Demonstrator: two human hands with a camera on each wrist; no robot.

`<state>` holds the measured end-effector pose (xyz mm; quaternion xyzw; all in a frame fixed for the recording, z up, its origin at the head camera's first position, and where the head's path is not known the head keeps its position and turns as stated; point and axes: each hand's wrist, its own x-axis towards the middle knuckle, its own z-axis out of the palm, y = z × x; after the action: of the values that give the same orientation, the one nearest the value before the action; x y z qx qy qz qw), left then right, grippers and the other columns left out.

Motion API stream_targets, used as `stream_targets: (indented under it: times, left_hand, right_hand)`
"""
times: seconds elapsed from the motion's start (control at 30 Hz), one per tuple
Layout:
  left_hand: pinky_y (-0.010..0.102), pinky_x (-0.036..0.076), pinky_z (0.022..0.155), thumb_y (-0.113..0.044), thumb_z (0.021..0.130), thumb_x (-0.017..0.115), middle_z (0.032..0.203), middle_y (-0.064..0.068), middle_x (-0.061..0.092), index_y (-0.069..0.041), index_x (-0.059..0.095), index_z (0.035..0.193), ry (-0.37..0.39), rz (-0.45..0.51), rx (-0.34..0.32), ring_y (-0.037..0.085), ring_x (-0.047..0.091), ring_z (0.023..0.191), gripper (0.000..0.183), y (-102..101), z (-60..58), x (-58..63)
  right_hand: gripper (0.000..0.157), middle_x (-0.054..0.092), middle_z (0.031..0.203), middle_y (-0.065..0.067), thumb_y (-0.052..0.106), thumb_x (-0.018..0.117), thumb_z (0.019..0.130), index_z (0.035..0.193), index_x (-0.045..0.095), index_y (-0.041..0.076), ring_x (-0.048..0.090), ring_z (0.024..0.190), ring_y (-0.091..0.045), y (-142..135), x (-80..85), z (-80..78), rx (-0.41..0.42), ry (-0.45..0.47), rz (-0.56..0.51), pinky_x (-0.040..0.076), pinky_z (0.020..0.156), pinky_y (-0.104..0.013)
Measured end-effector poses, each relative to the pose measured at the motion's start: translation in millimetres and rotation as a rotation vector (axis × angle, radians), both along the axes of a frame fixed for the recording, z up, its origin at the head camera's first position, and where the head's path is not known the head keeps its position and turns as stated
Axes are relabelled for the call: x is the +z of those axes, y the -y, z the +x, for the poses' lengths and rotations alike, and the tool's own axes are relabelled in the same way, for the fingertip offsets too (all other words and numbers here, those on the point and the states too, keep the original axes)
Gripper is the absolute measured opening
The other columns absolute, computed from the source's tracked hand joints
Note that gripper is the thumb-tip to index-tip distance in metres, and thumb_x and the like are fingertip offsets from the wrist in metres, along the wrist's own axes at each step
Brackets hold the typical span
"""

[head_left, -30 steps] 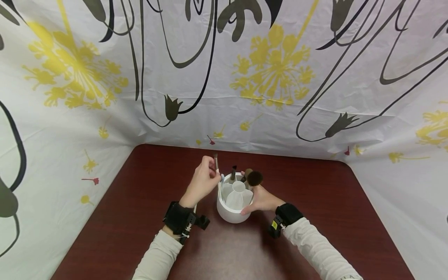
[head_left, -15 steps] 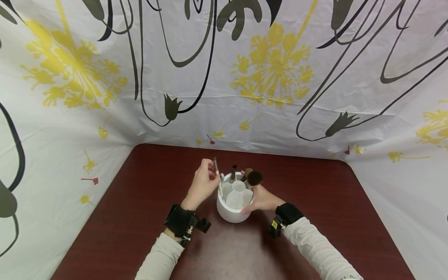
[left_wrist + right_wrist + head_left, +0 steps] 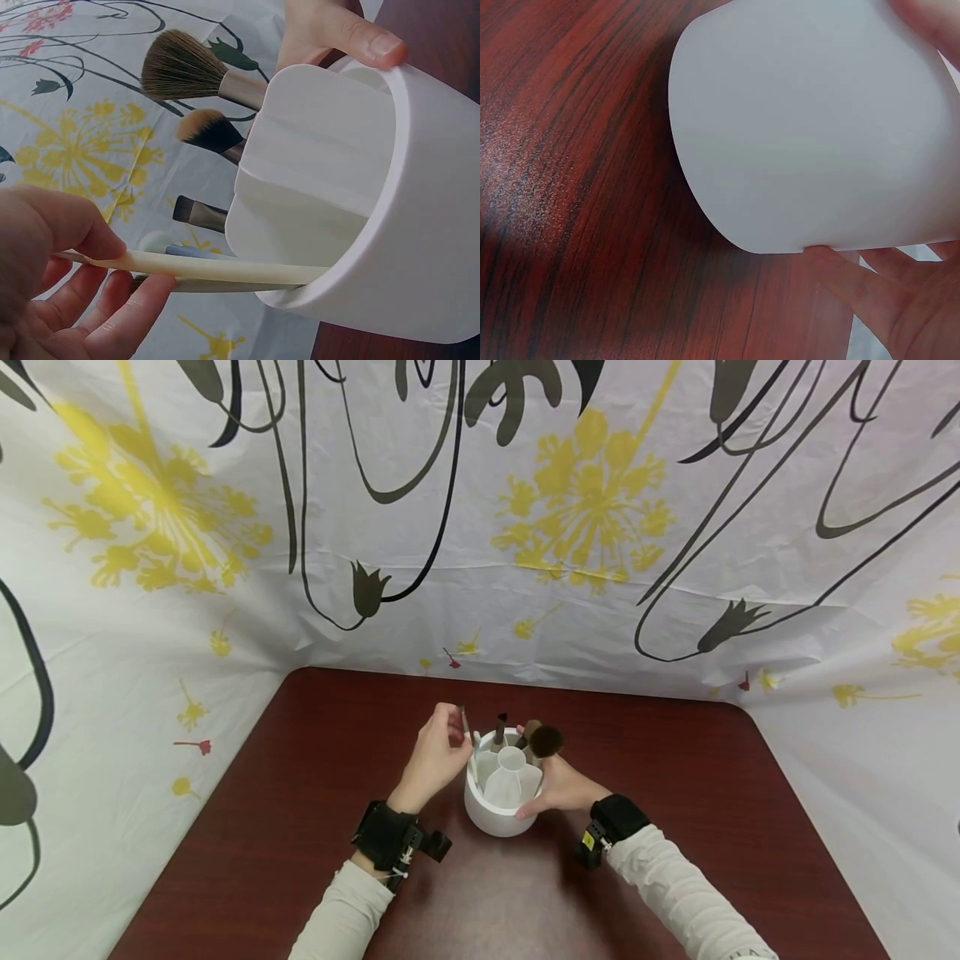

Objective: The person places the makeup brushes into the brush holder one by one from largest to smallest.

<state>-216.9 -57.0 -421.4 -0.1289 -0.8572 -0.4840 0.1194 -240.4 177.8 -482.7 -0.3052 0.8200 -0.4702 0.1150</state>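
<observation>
A white round makeup brush holder [image 3: 498, 823] with inner compartments stands on the table. My right hand [image 3: 564, 789] grips its right side, thumb on the rim; in the right wrist view, fingers [image 3: 855, 285] lie along the white wall. At the holder's left rim, my left hand [image 3: 430, 760] pinches a slender makeup brush with a cream handle [image 3: 225, 267]. The handle's lower end reaches inside the rim. Beside it in the left wrist view lean another thin brush and a bluish handle [image 3: 196, 253]. A large fluffy brush [image 3: 184, 67], a rounded brush [image 3: 208, 131] and a flat brush [image 3: 199, 214] stand in the far compartments.
The dark red wood-grain table [image 3: 247, 860] extends around the holder. A white cloth [image 3: 450, 527] with yellow and grey floral print hangs behind and at both sides. Black wrist cameras sit on both wrists.
My left hand has come down slightly, and the pinched brush has sunk lower at the holder's left rim. The right hand and the holder have stayed in place.
</observation>
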Motion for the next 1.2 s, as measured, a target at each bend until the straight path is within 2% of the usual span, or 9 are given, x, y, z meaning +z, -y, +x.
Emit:
stream_targets:
  times: [0.33,0.4,0.47,0.57,0.7,0.87,1.0,1.2]
  left_hand:
    - [0.029,0.05,0.069,0.003,0.075,0.064,0.093,0.008,0.055,-0.004,0.049,0.104,-0.034,0.022,-0.028,0.018,0.058,0.081,0.033,2,1.1,0.8]
    - [0.028,0.051,0.069,0.002,0.076,0.063,0.093,0.008,0.055,-0.004,0.05,0.104,-0.041,0.027,-0.026,0.018,0.058,0.081,0.031,3,0.5,1.8]
    - [0.027,0.051,0.067,0.001,0.077,0.062,0.093,0.009,0.054,-0.004,0.05,0.104,-0.053,0.031,-0.022,0.018,0.058,0.081,0.03,6,-0.5,2.8]
    - [0.026,0.051,0.065,0.001,0.078,0.061,0.094,0.011,0.055,-0.003,0.05,0.103,-0.078,0.038,-0.008,0.018,0.058,0.08,0.028,11,-2.5,3.1]
    - [0.03,0.051,0.064,0.0,0.079,0.062,0.093,0.012,0.055,-0.002,0.05,0.102,-0.098,0.031,0.019,0.02,0.059,0.079,0.027,19,-3.8,3.6]
    - [0.036,0.05,0.07,-0.002,0.079,0.063,0.094,0.011,0.056,-0.002,0.051,0.103,-0.079,0.007,0.036,0.021,0.059,0.08,0.027,28,-5.8,0.9]
    - [0.037,0.049,0.071,-0.005,0.08,0.063,0.096,0.011,0.056,-0.004,0.051,0.104,-0.055,-0.045,0.055,0.021,0.059,0.08,0.027,36,-8.0,-2.3]
    - [0.037,0.049,0.07,-0.008,0.081,0.062,0.099,0.012,0.055,-0.004,0.051,0.107,0.006,-0.094,0.069,0.023,0.058,0.083,0.028,47,-9.6,-7.3]
  right_hand:
    - [0.118,0.019,0.147,-0.016,0.015,0.087,0.055,0.143,0.009,-0.001,0.026,0.131,-0.028,3,9.7,5.9,0.011,-0.005,-0.012,0.023,0.103,-0.045]
    - [0.118,0.02,0.146,-0.017,0.015,0.087,0.055,0.143,0.01,-0.001,0.028,0.13,-0.029,2,8.5,5.7,0.023,-0.029,-0.024,0.025,0.102,-0.045]
    - [0.118,0.023,0.145,-0.015,0.022,0.086,0.056,0.143,0.01,0.001,0.03,0.128,-0.026,-1,-0.8,1.4,0.036,-0.077,-0.031,0.028,0.101,-0.041]
    - [0.118,0.023,0.145,-0.016,0.025,0.086,0.055,0.143,0.011,0.001,0.031,0.127,-0.025,-2,-2.3,0.8,0.043,-0.101,-0.042,0.029,0.1,-0.042]
    - [0.119,0.02,0.147,-0.014,0.024,0.087,0.054,0.143,0.011,0.001,0.027,0.13,-0.027,-1,0.4,1.6,0.022,-0.05,-0.027,0.024,0.102,-0.046]
    - [0.12,0.016,0.148,-0.015,0.015,0.087,0.053,0.143,0.009,-0.001,0.024,0.132,-0.029,1,2.2,2.3,0.002,-0.02,0.005,0.024,0.103,-0.045]
    - [0.12,0.014,0.149,-0.016,0.014,0.087,0.054,0.142,0.007,-0.003,0.021,0.133,-0.028,1,2.5,3.3,0.004,-0.023,0.017,0.022,0.104,-0.042]
    - [0.115,0.037,0.137,-0.015,0.014,0.086,0.057,0.142,0.01,-0.001,0.035,0.124,-0.023,-3,9.1,8.7,0.042,-0.031,0.013,0.031,0.098,-0.025]
